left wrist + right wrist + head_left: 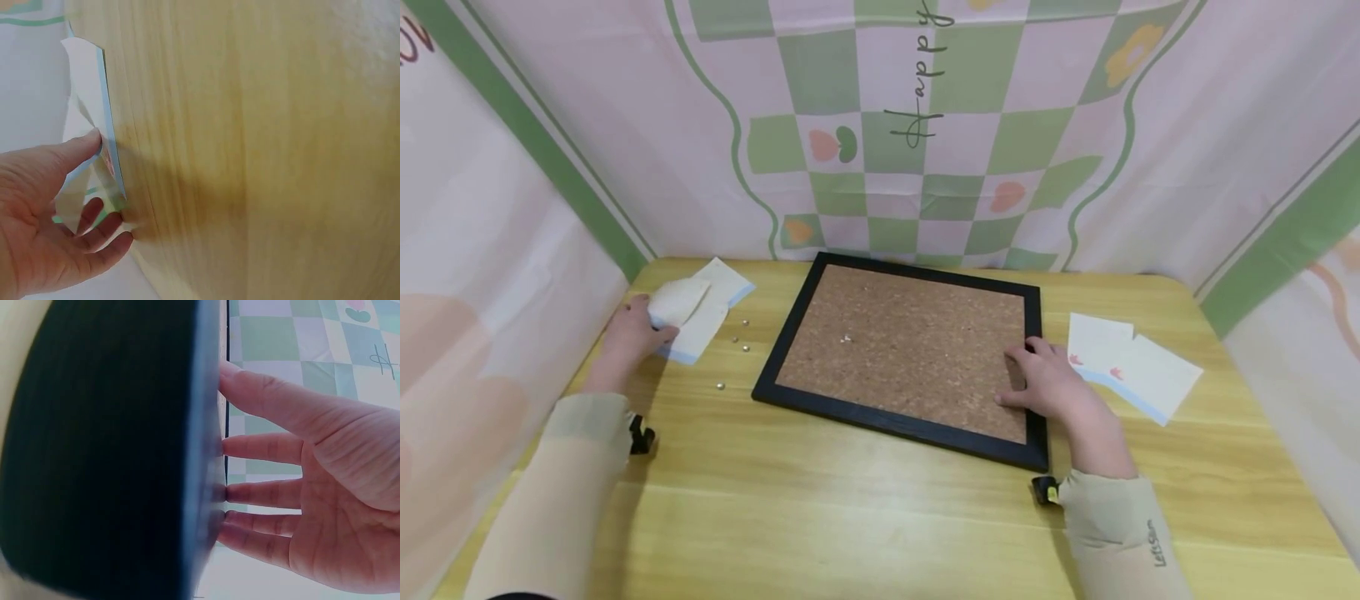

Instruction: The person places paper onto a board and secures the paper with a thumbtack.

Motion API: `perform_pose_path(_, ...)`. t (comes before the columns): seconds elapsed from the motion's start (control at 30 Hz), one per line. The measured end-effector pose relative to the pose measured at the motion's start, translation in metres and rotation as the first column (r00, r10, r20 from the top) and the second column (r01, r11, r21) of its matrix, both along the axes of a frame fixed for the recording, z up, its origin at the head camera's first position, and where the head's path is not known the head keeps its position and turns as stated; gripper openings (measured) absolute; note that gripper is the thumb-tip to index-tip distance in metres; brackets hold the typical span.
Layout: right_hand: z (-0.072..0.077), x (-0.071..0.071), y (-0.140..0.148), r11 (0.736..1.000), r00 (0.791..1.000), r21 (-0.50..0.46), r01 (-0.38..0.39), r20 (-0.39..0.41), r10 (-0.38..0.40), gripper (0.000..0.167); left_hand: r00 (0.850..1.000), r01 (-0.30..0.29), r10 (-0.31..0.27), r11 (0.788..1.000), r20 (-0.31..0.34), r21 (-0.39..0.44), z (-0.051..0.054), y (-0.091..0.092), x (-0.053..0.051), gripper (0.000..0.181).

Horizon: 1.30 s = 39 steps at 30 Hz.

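At the far left of the table, my left hand (631,335) pinches a white sheet of paper (681,298) with a pale blue edge by its near end. That sheet bends up above other white sheets (721,283) lying flat. In the left wrist view the thumb presses the paper (87,69) from one side, the fingers behind it. A cork board (902,350) with a black frame lies on the table. My right hand (1051,379) touches its right side with spread fingertips; the dark frame (106,450) fills much of the right wrist view.
Several small shiny studs (746,348) are scattered between the left sheets and the board. To the right of the board lie two overlapping white sheets (1135,367) with blue edges and small red marks. A patterned curtain (895,125) hangs behind the wooden table (820,508).
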State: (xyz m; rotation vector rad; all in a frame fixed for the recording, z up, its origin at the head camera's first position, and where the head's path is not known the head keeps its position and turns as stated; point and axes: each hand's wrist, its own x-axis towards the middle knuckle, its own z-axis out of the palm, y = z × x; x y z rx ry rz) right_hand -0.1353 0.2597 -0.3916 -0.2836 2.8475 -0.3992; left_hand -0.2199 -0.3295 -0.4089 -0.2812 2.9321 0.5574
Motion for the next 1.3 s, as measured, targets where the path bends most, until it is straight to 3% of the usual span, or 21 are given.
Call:
perform_pose_path(0.17,-0.001,0.0,0.0,1.0,1.0,0.001,0.001,0.004,-0.001,0.074,0.997,0.035,-0.038,0.999,0.071,0.035,-0.004,-0.006,-0.004,0.089)
perform_pose_path(0.37,-0.001,0.001,0.0,1.0,1.0,-0.004,0.001,0.006,-0.001,0.075,0.994,0.078,-0.084,0.994,0.076,0.083,-0.004,-0.013,-0.005,0.091)
perform_pose_path(0.53,0.0,0.0,0.0,1.0,1.0,-0.006,-0.001,0.007,0.001,0.075,0.995,0.024,-0.041,0.982,0.087,0.186,0.001,-0.012,-0.001,0.088)
perform_pose_path(0.7,0.0,0.0,0.0,1.0,1.0,-0.005,0.0,0.008,0.0,0.074,0.997,-0.071,0.07,0.962,0.012,0.264,0.003,-0.01,-0.001,0.068)
perform_pose_path(0.8,0.001,0.0,0.0,1.0,1.0,-0.005,0.001,0.008,-0.001,0.075,0.982,-0.127,0.165,0.936,-0.091,0.329,0.002,-0.009,-0.003,0.058)
perform_pose_path(0.97,0.001,-0.001,0.0,1.0,1.0,-0.007,0.0,0.006,0.0,0.075,0.933,-0.177,0.277,0.909,-0.231,0.377,0.005,-0.005,-0.005,0.054)
perform_pose_path(1.1,0.0,-0.001,0.001,1.0,1.0,-0.008,0.003,0.008,-0.003,0.075,0.913,-0.184,0.315,0.886,-0.261,0.426,0.01,-0.003,-0.006,0.05)
perform_pose_path(1.3,0.0,-0.001,0.001,1.0,1.0,-0.002,0.001,0.007,-0.001,0.075,0.904,-0.19,0.333,0.875,-0.269,0.446,0.014,-0.001,-0.004,0.047)
